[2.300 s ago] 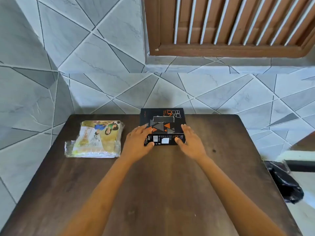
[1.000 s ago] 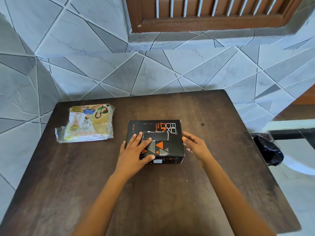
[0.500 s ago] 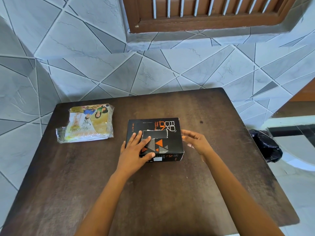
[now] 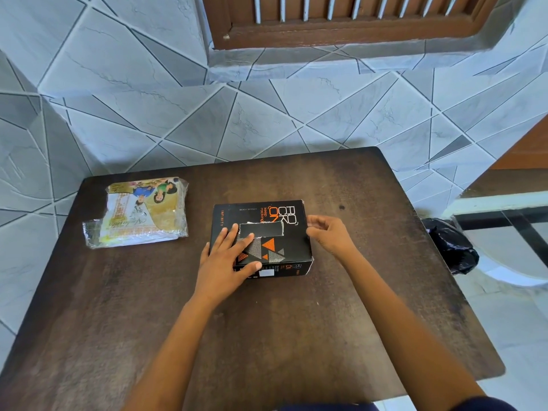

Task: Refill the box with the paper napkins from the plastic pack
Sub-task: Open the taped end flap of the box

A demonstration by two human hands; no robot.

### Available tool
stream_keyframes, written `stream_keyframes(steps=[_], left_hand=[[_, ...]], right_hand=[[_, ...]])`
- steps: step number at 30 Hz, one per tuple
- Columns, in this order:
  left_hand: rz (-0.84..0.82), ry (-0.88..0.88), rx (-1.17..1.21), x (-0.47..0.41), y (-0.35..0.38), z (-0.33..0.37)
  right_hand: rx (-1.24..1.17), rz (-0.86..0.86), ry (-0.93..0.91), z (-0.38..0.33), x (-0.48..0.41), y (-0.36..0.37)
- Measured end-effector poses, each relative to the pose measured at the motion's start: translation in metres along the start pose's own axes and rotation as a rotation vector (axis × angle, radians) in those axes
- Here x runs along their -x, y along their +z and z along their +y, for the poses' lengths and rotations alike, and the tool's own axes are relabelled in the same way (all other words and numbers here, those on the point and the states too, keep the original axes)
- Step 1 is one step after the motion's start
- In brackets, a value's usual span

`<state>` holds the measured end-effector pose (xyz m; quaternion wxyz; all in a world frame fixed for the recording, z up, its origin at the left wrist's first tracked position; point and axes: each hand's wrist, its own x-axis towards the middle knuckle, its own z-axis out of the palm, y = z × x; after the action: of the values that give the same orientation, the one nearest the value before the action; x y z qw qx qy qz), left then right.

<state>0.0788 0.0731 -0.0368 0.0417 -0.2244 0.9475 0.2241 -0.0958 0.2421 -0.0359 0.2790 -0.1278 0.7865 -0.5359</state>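
Black cardboard box [image 4: 268, 247] with orange lettering and triangle pattern lies flat near the middle of the dark brown wooden table [image 4: 267, 336]. I read a rough rectangular slot [image 4: 261, 229] cut in its top face, dark inside; contents not visible.

Left hand [image 4: 225, 259] lies palm down on the box's left half. Its fingers are straight and spread across the top, tips reaching the slot's edge, and the thumb rests along the near top edge. It presses; no grasp.

Right hand [image 4: 329, 235] sits at the box's right end, fingers curled inward, fingertips right at the upper right edge. I cannot tell whether they pinch the edge or only touch it.

Clear plastic pack [image 4: 142, 215] of paper napkins with printed yellow, white and blue wrapping lies flat to the left of the box, apart from it, toward the table's far left corner. Neither hand is on it. Its near-left end looks crumpled.

Beyond the table: a grey-blue tiled wall [image 4: 267, 120] with diagonal seams and a brown slatted wooden window [image 4: 341, 19] above. A black plastic bag [image 4: 450, 247] lies on the floor off the table's right edge.
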Motion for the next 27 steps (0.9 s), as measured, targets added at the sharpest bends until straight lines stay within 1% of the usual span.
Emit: stream_keyframes(steps=[5, 11, 14, 17, 20, 21, 24, 26, 27], left_hand=[[0.006, 0.001, 0.019, 0.001, 0.000, 0.000], [0.004, 0.001, 0.007, 0.001, -0.001, 0.001], [0.016, 0.000, 0.019, 0.001, 0.001, 0.001], [0.016, -0.002, 0.014, 0.001, 0.001, 0.000], [0.010, -0.005, 0.009, 0.001, 0.002, -0.002], [0.010, -0.006, 0.010, 0.001, 0.002, -0.002], [0.011, -0.014, 0.007, 0.000, 0.003, -0.002], [0.019, -0.009, 0.010, 0.001, 0.004, -0.002], [0.024, -0.007, 0.011, 0.001, 0.004, -0.002]], right_hand=[[0.014, 0.053, -0.024, 0.001, 0.005, 0.000], [0.024, 0.018, -0.029, -0.001, 0.004, -0.002], [-0.042, -0.014, -0.004, 0.006, 0.010, 0.000], [-0.126, 0.000, 0.009, 0.011, 0.012, 0.003], [-0.148, -0.022, 0.027, 0.013, 0.011, 0.004], [-0.118, 0.013, 0.030, 0.016, 0.009, 0.003], [0.144, 0.260, 0.095, 0.035, 0.011, -0.016], [0.169, 0.293, 0.134, 0.051, 0.022, -0.026], [0.191, 0.294, 0.103, 0.055, 0.028, -0.028]])
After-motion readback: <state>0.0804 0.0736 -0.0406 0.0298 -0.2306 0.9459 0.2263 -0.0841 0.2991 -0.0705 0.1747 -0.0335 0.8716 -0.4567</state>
